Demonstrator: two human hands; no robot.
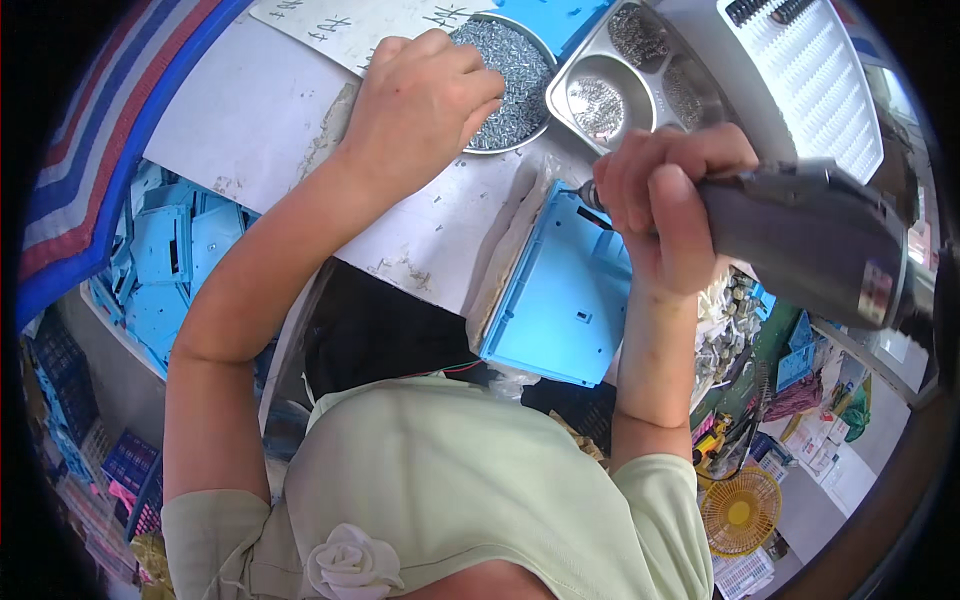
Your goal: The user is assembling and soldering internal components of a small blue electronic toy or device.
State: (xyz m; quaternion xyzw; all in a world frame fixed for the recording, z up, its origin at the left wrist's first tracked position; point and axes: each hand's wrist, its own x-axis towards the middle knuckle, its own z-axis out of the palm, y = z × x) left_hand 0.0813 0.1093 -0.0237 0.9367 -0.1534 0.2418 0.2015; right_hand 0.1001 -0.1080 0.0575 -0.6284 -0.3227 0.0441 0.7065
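Beside the flat blue plastic panel point(565, 290), the left hand point(425, 100) pinches into the round metal dish of screws point(515, 80); the right hand point(665, 200) grips the grey electric screwdriver point(810, 240) closed, best kept upright.

This looks like a small factory workshop where parts get put together. A round metal bowl point(515, 75) full of tiny screws sits on the tabletop point(250, 110), next to a metal tray point(640, 70) with more little bits. Many blue plastic parts point(165, 260) are piled below, and a grey power screwdriver point(810, 240) is in use
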